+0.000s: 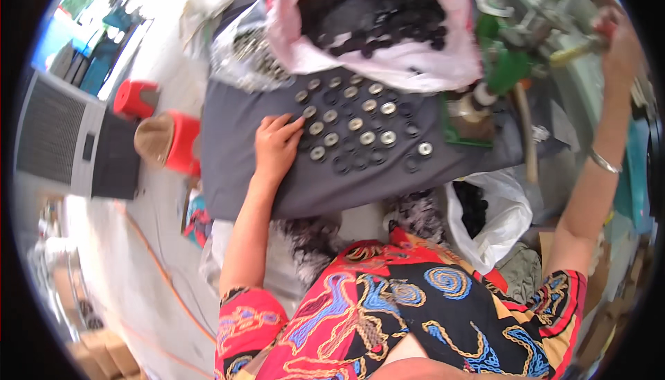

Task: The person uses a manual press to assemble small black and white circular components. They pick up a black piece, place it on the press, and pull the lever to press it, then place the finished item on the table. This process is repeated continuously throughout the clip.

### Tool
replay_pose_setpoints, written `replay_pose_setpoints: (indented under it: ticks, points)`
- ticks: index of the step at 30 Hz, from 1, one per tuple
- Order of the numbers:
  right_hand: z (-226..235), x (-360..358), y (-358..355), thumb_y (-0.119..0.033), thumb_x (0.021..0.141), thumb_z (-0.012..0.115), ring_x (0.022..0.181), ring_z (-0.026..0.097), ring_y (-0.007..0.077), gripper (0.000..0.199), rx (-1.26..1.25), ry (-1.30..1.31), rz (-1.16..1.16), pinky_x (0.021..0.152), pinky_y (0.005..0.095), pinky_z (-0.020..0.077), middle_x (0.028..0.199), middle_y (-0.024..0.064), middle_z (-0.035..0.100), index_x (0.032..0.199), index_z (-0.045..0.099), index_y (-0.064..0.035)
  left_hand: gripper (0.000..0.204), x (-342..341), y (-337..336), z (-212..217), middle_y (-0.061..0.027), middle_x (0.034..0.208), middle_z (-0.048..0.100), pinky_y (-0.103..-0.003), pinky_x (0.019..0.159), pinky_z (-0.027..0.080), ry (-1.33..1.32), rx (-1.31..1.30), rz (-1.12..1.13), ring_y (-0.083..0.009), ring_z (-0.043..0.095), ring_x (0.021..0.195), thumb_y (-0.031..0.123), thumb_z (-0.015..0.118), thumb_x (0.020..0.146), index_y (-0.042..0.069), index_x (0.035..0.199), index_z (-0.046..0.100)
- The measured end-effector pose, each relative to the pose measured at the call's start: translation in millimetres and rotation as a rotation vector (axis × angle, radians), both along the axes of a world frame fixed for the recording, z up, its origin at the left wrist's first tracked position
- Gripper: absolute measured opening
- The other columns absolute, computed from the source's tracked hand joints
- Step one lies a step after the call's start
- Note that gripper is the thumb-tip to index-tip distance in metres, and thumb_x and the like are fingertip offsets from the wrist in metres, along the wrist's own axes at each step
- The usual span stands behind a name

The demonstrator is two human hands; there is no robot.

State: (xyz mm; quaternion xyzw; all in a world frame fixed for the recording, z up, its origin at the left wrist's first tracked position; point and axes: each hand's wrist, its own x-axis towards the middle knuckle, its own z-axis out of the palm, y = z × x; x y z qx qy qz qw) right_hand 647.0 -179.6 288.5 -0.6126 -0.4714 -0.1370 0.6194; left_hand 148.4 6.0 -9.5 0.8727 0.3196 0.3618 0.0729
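Small round metal-and-black ring parts (355,124) lie in loose rows on a dark grey cloth-covered work surface (235,172), over a pale floor. Leftward stand one grey boxy fan unit (62,134) and two red stools (181,143). I count roughly sixteen shiny parts, plus several plain black rings. Left hand (276,146) rests flat, fingers spread, touching the nearest parts. One pink bag (377,20) holds black rings. Right hand (616,40) is closed around a red-tipped lever handle (585,44).

Short-sleeved top, red and black, with swirling blue, yellow and orange line patterns. Bare forearms. Thin silver bangle (605,162) on wrist below right hand (618,40).
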Motion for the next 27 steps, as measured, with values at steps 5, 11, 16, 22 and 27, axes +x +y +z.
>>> replay_pose_setpoints:
  ticks: [5,11,16,22,27]
  points:
    - [-2.8,-17.9,15.0,-0.019,0.093,0.041,0.056,0.056,0.0117,0.029,0.046,-0.091,-0.009,0.054,0.0273,0.0460,0.070,0.0088,0.062,0.093,0.061,0.0023,0.025,-15.9,-4.0,-0.7,-0.0164,0.099,0.065,-0.042,0.081,0.047,0.013,0.056,0.026,-0.0343,0.058,0.091,0.003,0.068,0.075,0.006,0.099,0.072]
    - [7.3,-44.0,7.9,-0.004,0.086,0.043,0.041,0.051,0.0113,0.020,0.225,0.278,0.180,0.040,0.0269,0.0423,0.056,0.0072,0.056,0.091,0.062,0.0012,0.023,-17.8,0.4,-10.2,-0.0149,0.091,0.065,-0.043,0.077,0.046,-0.047,0.130,0.033,-0.0333,0.057,0.085,0.000,0.068,0.071,0.003,0.093,0.072]
    - [4.6,-48.2,7.8,-0.004,0.086,0.040,0.041,0.050,0.0110,0.021,0.213,0.281,0.163,0.040,0.0252,0.0416,0.057,0.0072,0.055,0.090,0.060,0.0023,0.026,-15.0,-8.7,-10.8,-0.0135,0.091,0.066,-0.042,0.079,0.047,-0.053,0.077,0.054,-0.0319,0.058,0.086,-0.001,0.070,0.067,0.003,0.093,0.072]
    - [5.0,-52.3,8.7,-0.004,0.085,0.040,0.041,0.050,0.0109,0.022,0.200,0.262,0.181,0.040,0.0255,0.0421,0.057,0.0069,0.054,0.090,0.060,0.0026,0.031,-23.0,-14.8,-12.2,-0.0133,0.092,0.066,-0.041,0.080,0.047,-0.043,0.046,0.079,-0.0316,0.057,0.088,-0.002,0.070,0.064,0.003,0.095,0.071]
    - [4.6,-49.5,7.1,-0.005,0.086,0.039,0.041,0.049,0.0110,0.022,0.192,0.263,0.177,0.039,0.0250,0.0418,0.057,0.0064,0.054,0.090,0.060,0.0024,0.030,-21.8,-17.8,-10.0,-0.0132,0.091,0.066,-0.041,0.081,0.047,-0.067,0.020,0.071,-0.0316,0.057,0.088,-0.003,0.070,0.065,0.003,0.094,0.070]
